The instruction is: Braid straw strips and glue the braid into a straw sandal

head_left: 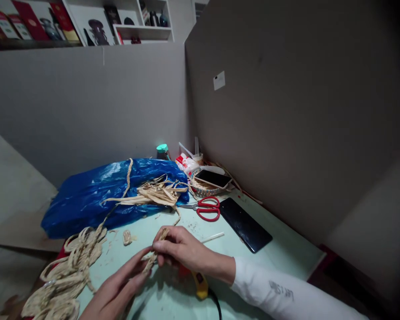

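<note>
My right hand [183, 249] is curled around a short braided piece of pale straw [153, 260] just above the light green table [286, 253]. My left hand [120, 284] comes in from below, its fingertips pinched on the lower end of the same straw piece. A long braided straw cord [63, 275] lies coiled at the left of my hands. Loose straw strips [153, 193] spill from a blue plastic bag [93, 195] behind them. A tiny straw scrap [127, 238] lies by itself on the table.
Red-handled scissors [206, 209] and a black phone [245, 224] lie to the right, with a second phone [213, 178] on a woven basket. A thin white stick [213, 237] and a yellow tool with a black cable [202, 284] lie near my right wrist. Grey partition walls enclose the table.
</note>
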The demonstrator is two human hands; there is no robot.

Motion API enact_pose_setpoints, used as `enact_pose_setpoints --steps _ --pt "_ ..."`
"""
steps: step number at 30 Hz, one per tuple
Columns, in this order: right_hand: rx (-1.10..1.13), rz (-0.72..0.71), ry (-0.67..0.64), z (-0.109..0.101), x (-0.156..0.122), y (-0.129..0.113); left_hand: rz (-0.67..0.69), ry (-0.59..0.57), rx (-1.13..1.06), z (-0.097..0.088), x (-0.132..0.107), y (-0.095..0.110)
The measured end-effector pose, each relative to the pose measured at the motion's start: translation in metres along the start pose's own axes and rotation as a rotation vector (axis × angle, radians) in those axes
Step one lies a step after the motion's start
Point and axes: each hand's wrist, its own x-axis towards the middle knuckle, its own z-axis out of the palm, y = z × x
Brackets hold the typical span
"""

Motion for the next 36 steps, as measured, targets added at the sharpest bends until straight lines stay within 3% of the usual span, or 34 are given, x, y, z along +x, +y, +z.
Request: enact_pose_setpoints --steps 2,4,7,11,16,19,23,28,31,36 --pt "-0.146 0.001 -0.034 -0.008 -0.002 -0.015 0.015 -0.072 -0.084 0.011 0.013 0.016" --pt "-0.34 0.011 -0.027 -0.026 -0.005 -0.03 0.008 0.025 -0.235 0.022 0.023 0.027" --pt "-0.733 0.064 0.096 -0.066 -0.009 -0.038 -0.051 0.041 -0.373 0.029 0.031 0.036" --pt "-1.193 0.207 0.173 -0.103 -0.008 -0.015 -0.049 0.076 -0.427 0.025 0.033 0.041" --pt "-1.475 0.237 0.103 -0.102 0.0 0.01 -0.038 0.089 -0.427 0.02 0.037 0.039" --pt "-1.53 0.247 0.093 -0.103 -0.001 0.008 -0.024 0.077 -0.475 0.016 0.039 0.038" --pt "-1.489 0.233 0.065 -0.12 -0.011 -0.003 -0.03 0.038 -0.547 0.012 0.042 0.041" --pt "-1.229 0.079 -0.01 -0.136 -0.021 -0.021 -0.009 0.014 -0.57 0.011 0.05 0.044" --pt "-1.085 0.042 0.009 -0.13 -0.022 -0.028 -0.007 -0.031 -0.568 0.011 0.052 0.042" --pt "-0.985 -0.03 0.037 -0.099 -0.02 -0.032 -0.048 -0.135 -0.662 0.014 0.051 0.041"
